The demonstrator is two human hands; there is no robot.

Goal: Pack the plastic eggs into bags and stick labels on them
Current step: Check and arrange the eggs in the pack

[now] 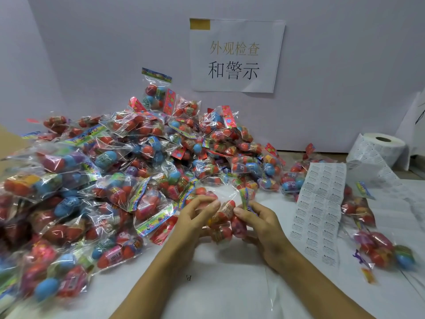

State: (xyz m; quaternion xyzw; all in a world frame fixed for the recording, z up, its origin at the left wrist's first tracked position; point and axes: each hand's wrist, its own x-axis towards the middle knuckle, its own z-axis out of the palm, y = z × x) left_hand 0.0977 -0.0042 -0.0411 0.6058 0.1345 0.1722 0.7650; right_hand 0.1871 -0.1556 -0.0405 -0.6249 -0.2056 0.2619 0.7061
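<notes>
Both my hands hold one clear bag of plastic eggs (224, 223) above the white table (230, 291), at the centre. My left hand (195, 217) grips its left side with curled fingers. My right hand (259, 223) pinches its right end by the coloured header card. A strip of white labels (320, 210) hangs down just right of my right hand. It runs from a label roll (386, 148) at the far right. A big heap of bagged eggs (110, 171) covers the left and middle of the table.
Several more bags of eggs (377, 245) lie to the right of the label strip. A white wall with a paper sign (234, 56) closes the back. A brown cardboard edge (9, 143) shows at the far left.
</notes>
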